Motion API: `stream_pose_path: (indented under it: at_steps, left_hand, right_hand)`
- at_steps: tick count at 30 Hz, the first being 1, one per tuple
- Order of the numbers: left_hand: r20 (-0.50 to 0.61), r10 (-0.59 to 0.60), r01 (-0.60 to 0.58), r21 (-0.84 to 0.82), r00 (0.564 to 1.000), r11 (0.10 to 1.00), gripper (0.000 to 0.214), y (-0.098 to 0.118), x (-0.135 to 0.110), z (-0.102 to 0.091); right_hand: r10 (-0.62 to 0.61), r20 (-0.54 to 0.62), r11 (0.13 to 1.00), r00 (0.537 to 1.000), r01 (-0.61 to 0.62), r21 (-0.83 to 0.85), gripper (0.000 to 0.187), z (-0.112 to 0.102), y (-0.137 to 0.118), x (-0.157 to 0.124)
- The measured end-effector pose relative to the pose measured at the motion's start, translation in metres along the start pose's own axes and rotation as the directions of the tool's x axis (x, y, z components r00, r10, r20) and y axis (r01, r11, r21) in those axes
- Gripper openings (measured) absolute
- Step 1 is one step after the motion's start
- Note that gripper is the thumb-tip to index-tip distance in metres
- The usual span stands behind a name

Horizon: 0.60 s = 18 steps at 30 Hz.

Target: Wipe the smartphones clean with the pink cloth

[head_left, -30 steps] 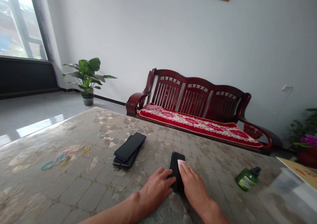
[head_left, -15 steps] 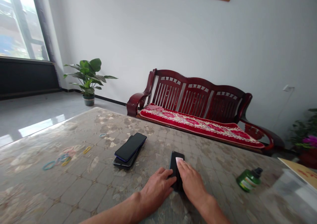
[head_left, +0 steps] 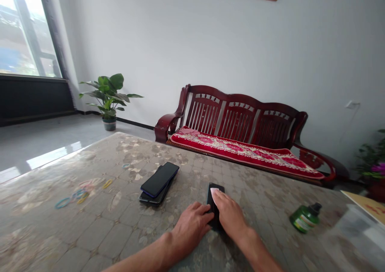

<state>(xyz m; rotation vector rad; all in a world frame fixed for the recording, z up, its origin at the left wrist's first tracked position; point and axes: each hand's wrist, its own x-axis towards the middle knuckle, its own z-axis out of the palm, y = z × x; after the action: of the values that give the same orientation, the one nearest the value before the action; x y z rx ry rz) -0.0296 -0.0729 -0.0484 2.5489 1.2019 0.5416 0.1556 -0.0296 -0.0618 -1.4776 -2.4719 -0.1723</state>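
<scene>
A black smartphone (head_left: 215, 186) lies flat on the patterned tabletop, partly covered by my hands. My left hand (head_left: 194, 225) grips its left edge, with fingertips and thumb against the phone. Pressed on the screen is my right hand (head_left: 230, 214), its fingers together over a small pale pink-white piece of tissue or cloth (head_left: 214, 193). Most of that piece is hidden under the fingers. To the left, a second smartphone (head_left: 161, 179) with a blue edge rests askew on top of another dark phone (head_left: 150, 200).
Several coloured rubber bands (head_left: 80, 194) lie on the table's left side. A green pump bottle (head_left: 304, 219) lies tipped on the right, near a clear plastic box (head_left: 356, 228) and a yellowish card (head_left: 365, 204). Beyond the table (head_left: 120, 220) stands a wooden bench (head_left: 234, 121).
My right hand has shifted slightly left on the phone screen with the pale piece. My left hand stays at the phone's edge. The camera view has moved slightly.
</scene>
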Motion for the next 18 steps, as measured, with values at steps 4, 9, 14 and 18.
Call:
stream_pose_path:
  at_steps: [4,9,14,18]
  left_hand:
    - [-0.003,-0.007,0.007,-0.018,1.0,1.0,0.02,-0.001,0.002,0.004]
    - [0.001,-0.027,0.027,0.044,1.0,0.999,0.023,-0.006,0.01,0.005]
    - [0.044,-0.01,0.007,0.075,0.999,0.997,0.022,-0.013,0.027,-0.003]
    - [0.0,0.0,0.0,0.026,1.0,1.0,0.025,-0.018,0.034,-0.003]
  right_hand:
    - [-0.044,0.003,0.999,0.999,0.044,0.005,0.063,-0.001,-0.003,-0.007]
    - [-0.019,-0.011,0.999,1.0,0.019,0.051,0.066,0.007,0.011,0.021]
    - [-0.035,-0.057,0.99,0.998,0.043,0.138,0.071,0.008,0.023,0.043]
    - [-0.032,-0.013,0.99,0.999,0.033,0.137,0.063,0.002,0.024,0.032]
